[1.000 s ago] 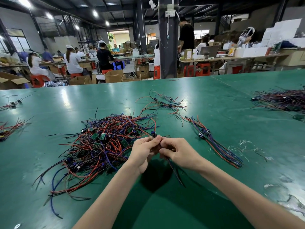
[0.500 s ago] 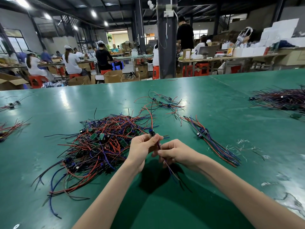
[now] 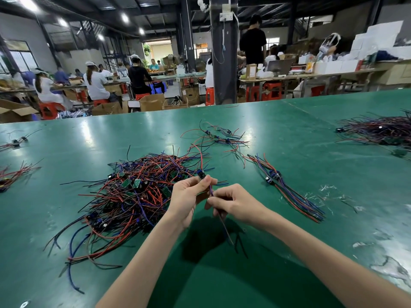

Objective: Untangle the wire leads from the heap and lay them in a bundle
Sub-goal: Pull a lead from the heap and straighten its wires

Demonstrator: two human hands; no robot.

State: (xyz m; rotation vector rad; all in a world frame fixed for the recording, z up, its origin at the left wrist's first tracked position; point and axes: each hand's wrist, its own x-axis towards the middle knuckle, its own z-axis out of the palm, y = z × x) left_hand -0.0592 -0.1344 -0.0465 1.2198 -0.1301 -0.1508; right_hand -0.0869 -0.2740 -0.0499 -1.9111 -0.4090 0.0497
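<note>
Your left hand [image 3: 189, 197] pinches 1 lead's module [image 3: 201, 174], your right hand [image 3: 232, 202] its wires [image 3: 223, 227]; pull fast and the red strand [image 3: 201, 156] may snag the heap [image 3: 133, 196].

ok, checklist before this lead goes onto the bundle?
1. Left hand pinches the lead at its component end: ok.
2. Right hand pinches the lead's wires lower down: ok.
3. Lead free of the heap: cannot tell; a red wire arcs back over it.
4. Wire ends gathered: cannot tell; they merge with shadow.
5. Bundle in view, right of both hands: ok.
</note>
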